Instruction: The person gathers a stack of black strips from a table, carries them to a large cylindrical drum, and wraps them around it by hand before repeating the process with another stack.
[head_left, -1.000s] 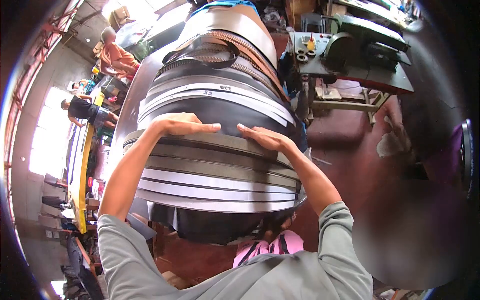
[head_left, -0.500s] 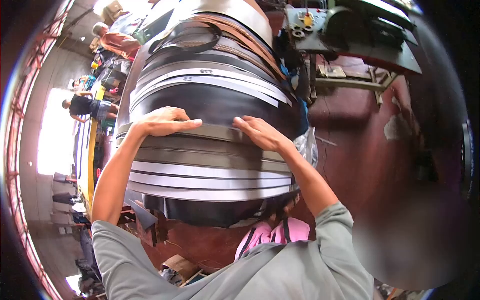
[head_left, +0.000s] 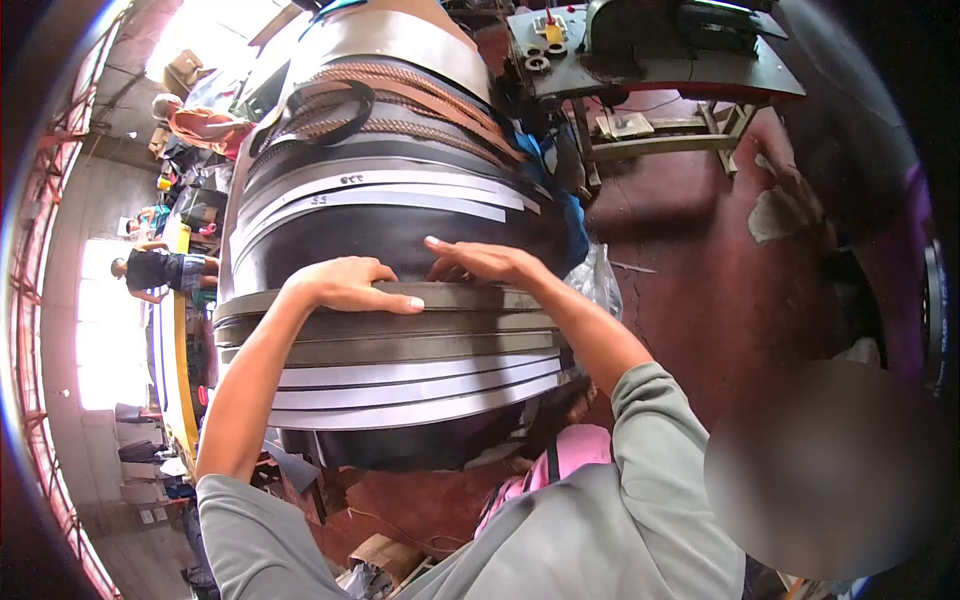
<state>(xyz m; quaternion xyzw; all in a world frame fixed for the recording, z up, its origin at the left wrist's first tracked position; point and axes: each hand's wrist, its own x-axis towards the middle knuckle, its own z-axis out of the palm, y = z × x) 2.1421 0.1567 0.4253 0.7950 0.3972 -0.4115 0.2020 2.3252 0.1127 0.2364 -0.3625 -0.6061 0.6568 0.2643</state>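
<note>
My 2 hands sit closer together than 1 second ago: my right hand (head_left: pixel 480 262) has slid left along the table, and my left hand (head_left: pixel 350 284) now curls its fingertips over the near edge of the olive-grey strip (head_left: pixel 470 297) instead of lying flat on it. My left hand is bent and pressing down on that strip, not closed around it; my right hand is open, fingers spread, resting on the black sheet (head_left: pixel 390 232) just behind the strip, gripping nothing. The camera has also swung, so the whole stack sits further left in view.

Nearest me, below my hands, I count 3 pale grey strips (head_left: pixel 410 392) laid side by side, then 2 darker olive-grey ones, the upper of which my left hand holds down. Beyond the black sheet lie 2 white strips (head_left: pixel 400 188), marked with numerals too small for me to read surely. Further on, several brown braided belts (head_left: pixel 420 95) and 1 black loop (head_left: pixel 330 115) lie across the table (head_left: pixel 232 215).

To the far right stands 1 workbench (head_left: pixel 650 80) with a dark machine on it. At far left, 3 other people work: 1 in an orange top (head_left: pixel 200 125), 1 in a black top (head_left: pixel 150 270), and 1 partly hidden between them.
</note>
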